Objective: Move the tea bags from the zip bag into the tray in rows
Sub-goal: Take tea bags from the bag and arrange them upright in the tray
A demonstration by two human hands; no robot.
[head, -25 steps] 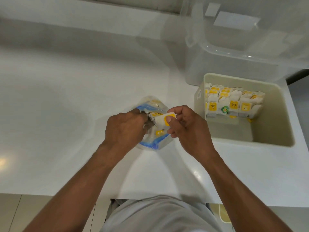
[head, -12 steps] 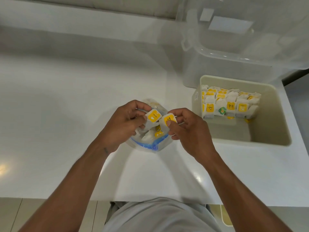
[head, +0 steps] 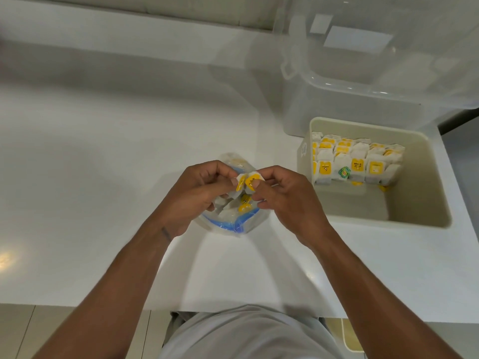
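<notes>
A clear zip bag with a blue zip strip lies on the white counter, with several white tea bags with yellow tags inside. Above its mouth, my left hand pinches one tea bag and my right hand pinches another tea bag; the two bags touch each other. To the right stands a cream tray holding rows of tea bags along its far side. The tray's near half is bare.
A large clear plastic storage box with a latch stands behind the tray. The white counter stretches left and ends at a front edge near my body.
Both hands lifted tea bags out of the zip bag and brought them together above its mouth. The view shifted slightly.
</notes>
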